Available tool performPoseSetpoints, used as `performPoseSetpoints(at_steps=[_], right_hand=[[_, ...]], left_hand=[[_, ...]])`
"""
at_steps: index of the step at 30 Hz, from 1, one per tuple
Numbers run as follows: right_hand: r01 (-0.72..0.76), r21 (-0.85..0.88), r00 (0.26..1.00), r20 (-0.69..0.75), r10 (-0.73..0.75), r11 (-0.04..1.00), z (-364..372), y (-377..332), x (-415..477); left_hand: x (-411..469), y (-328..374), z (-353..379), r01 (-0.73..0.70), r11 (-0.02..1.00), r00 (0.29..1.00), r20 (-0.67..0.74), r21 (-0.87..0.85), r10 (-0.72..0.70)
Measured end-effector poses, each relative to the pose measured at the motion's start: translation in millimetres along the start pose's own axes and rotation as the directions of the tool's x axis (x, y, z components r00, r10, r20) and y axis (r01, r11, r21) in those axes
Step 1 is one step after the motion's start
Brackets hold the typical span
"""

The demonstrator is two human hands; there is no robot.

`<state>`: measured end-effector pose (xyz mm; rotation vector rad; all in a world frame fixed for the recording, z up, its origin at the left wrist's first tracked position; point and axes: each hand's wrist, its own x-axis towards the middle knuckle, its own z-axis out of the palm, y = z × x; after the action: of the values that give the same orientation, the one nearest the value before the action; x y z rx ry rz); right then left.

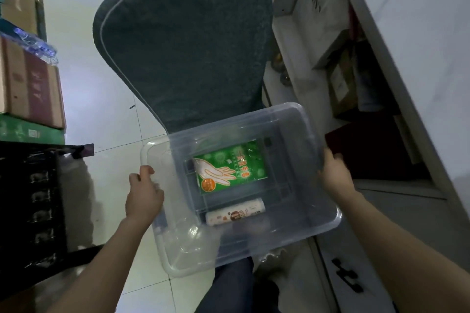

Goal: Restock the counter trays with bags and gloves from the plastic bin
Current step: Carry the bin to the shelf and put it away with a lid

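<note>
The left hand's (143, 195) fingers (147, 171) are curled over the left rim of the clear plastic bin (301, 185), clamped on it. The right hand (334, 173) grips the right rim, its fingers wrapped round the edge and mostly hidden behind it. The bin is held between the two hands, above the person's knee. On the bin's bottom a green glove packet (230, 168) lies flat near the middle, toward the far edge. A white roll of bags (235, 212) lies on its side just beside the packet's near edge. Beyond the bin's far edge stands a dark padded chair (183, 46) on the tiled floor (106, 109). Cardboard boxes (30, 89) are stacked at left above a black crate (30, 198).
</note>
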<state>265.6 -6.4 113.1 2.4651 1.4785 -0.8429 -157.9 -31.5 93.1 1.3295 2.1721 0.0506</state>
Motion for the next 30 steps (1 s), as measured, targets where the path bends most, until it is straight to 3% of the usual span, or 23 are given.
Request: performPoseSetpoints(at_steps=[6,10,15,19,23,27,30], right_hand=[[-0.069,0.108,0.998,0.021,0.067,0.992,25.5,30.9,-68.7],[-0.089,0.211,0.994,-0.042,0.100,0.973,38.6,62.8,-132.7],[-0.189,0.314,0.968,-0.099,0.230,0.931,71.5,122.1,-235.7],[-0.328,0.405,0.899,-0.145,0.414,0.854,117.6,176.2,-340.5],[-0.504,0.499,0.766,-0.119,0.632,0.705,161.4,229.8,-456.3],[-0.531,0.643,0.635,-0.128,0.762,0.551,189.8,277.1,-569.9],[-0.589,0.680,0.487,-0.132,0.863,0.437,209.4,304.4,-652.7]], left_hand=[[-22.8,-16.7,-6.3,-0.126,0.991,0.992,0.003,0.041,0.126],[-43.2,-22.1,-9.9,-0.239,0.969,0.971,0.007,0.065,0.239],[-86.0,-9.0,-5.8,-0.431,0.896,0.902,0.034,0.112,0.430],[-141.9,1.9,3.3,-0.637,0.756,0.771,0.107,0.151,0.628],[-214.7,19.8,21.7,-0.778,0.610,0.628,0.214,0.148,0.748],[-302.4,42.0,54.1,-0.896,0.443,0.422,0.344,0.017,0.839],[-372.2,59.0,84.0,-0.955,0.296,0.258,0.442,-0.018,0.859]])
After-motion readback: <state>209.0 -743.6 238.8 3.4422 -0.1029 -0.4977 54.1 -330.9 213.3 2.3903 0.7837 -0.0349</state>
